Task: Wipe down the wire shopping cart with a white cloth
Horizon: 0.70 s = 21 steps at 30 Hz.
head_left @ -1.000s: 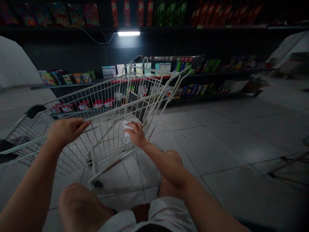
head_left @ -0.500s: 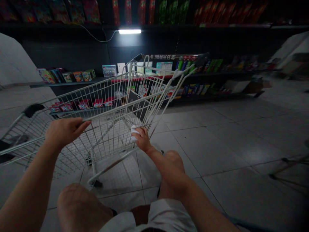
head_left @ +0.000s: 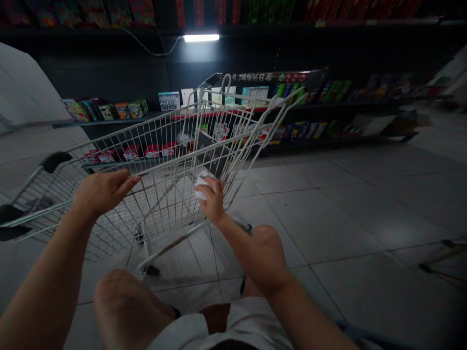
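Note:
A wire shopping cart (head_left: 160, 167) stands sideways in front of me, its handle bar (head_left: 270, 77) at the far right end. My left hand (head_left: 104, 192) is closed around the cart's near top rail. In my right hand (head_left: 213, 197) is a crumpled white cloth or tissue (head_left: 202, 183), held against or just in front of the near wire side. I cannot tell whether the cloth touches the wires. A dark panel with pale markings (head_left: 211, 153) sits inside the cart near the handle end.
Behind the cart, dark shelves (head_left: 73, 121) carry boxed and packaged goods, with a lit tube lamp (head_left: 201, 38) above. Cart wheels (head_left: 149, 270) rest on the tiled floor (head_left: 292, 214). Thin dark legs of some object (head_left: 434, 267) stand at the right.
My right hand has moved up a little along the cart's side with the white cloth. My left hand stays on the rail. The whole view has shifted slightly.

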Available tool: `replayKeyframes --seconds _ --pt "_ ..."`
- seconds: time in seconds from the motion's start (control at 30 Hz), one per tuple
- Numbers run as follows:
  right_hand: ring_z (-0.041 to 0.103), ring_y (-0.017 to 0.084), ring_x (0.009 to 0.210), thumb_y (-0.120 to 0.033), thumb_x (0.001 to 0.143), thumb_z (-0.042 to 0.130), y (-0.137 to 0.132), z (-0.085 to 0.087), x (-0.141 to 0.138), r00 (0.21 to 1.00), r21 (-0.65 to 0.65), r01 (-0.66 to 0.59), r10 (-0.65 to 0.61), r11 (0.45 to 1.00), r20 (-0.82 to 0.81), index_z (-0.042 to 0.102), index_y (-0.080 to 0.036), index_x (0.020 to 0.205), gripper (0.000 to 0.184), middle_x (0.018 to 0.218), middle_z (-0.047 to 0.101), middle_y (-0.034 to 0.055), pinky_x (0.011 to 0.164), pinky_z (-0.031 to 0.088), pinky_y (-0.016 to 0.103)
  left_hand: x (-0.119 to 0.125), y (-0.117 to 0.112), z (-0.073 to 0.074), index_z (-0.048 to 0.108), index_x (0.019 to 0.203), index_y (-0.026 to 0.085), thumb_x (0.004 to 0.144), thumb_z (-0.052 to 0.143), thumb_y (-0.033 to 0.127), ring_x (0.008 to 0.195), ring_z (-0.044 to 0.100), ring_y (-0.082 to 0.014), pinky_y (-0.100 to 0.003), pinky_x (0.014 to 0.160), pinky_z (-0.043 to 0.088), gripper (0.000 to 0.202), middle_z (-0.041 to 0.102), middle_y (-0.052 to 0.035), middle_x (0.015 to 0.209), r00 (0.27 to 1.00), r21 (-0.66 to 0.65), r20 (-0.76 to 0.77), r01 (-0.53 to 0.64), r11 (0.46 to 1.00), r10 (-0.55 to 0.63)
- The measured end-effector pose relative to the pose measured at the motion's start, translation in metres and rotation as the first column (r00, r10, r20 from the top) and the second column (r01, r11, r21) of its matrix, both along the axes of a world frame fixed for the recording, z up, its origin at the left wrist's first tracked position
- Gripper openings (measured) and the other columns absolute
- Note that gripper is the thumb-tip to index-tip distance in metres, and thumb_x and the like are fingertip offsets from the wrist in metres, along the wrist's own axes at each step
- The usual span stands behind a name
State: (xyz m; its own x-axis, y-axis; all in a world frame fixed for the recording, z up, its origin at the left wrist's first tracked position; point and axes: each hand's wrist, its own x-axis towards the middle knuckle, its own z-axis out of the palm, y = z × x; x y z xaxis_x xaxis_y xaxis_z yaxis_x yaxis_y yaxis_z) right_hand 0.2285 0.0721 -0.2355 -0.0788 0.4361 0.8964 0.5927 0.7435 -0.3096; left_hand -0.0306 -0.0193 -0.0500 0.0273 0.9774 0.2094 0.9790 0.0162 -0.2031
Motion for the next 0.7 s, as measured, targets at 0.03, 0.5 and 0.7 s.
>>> replayKeyframes --seconds 0.03,0.5,0.7 --pt "0.047 0.025 0.115 -0.016 0.084 0.053 0.001 0.014 -0.005 0.999 0.017 -0.001 0.002 1.000 -0.032 0.073 -0.027 0.100 0.028 0.122 0.056 0.0079 0.103 0.042 0.046 0.000 0.001 0.000 0.059 0.112 0.020 0.094 0.020 0.066 0.069 0.058 -0.0223 -0.029 0.062 0.031 0.063 0.065 -0.0053 0.077 0.999 0.004 0.024 -0.023 1.000 0.023" --pt "0.047 0.021 0.119 -0.013 0.085 0.059 -0.008 -0.006 -0.053 0.962 0.069 -0.148 0.127 0.987 0.241 0.074 -0.030 0.103 0.029 0.124 0.062 0.0032 0.105 0.041 0.039 0.001 0.017 0.006 0.061 0.130 0.023 0.088 0.013 0.077 0.111 0.063 -0.0356 -0.045 0.088 0.046 0.083 0.069 -0.0114 0.122 0.993 -0.183 0.084 -0.069 0.981 0.086" --pt "0.050 0.015 0.111 -0.017 0.090 0.060 -0.018 -0.061 -0.065 0.889 0.181 -0.241 0.142 0.954 0.435 0.072 -0.032 0.097 0.021 0.118 0.068 -0.0050 0.103 0.042 0.032 0.001 0.017 0.008 0.065 0.121 0.025 0.088 0.014 0.076 0.100 0.065 -0.0304 -0.036 0.080 0.044 0.079 0.074 -0.0078 0.109 0.991 -0.238 0.105 -0.060 0.969 0.088"
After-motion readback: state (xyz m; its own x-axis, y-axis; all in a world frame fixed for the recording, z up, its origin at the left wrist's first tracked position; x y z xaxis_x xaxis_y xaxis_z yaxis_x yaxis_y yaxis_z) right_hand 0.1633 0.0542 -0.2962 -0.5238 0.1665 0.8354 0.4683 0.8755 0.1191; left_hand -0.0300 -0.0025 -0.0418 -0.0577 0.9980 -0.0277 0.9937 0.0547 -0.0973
